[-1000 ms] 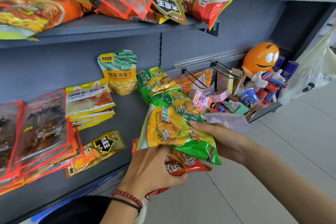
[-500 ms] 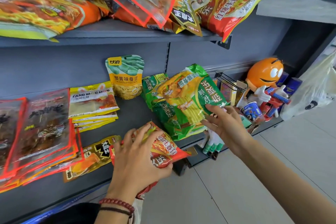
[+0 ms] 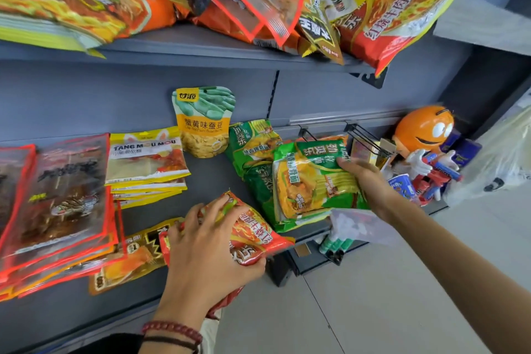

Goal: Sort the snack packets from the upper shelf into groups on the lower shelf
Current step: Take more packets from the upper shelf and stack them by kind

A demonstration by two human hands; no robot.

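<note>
Green packet (image 3: pixel 310 181) now lies under your flat right hand (image 3: pixel 370 181); your left hand (image 3: pixel 207 253) grips the red packet (image 3: pixel 253 236) leftward.

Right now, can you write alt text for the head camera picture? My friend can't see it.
A person's left hand grips a red plastic packet on the grey metal lower shelf, while the right hand presses a green plastic packet onto a green pile.
</note>
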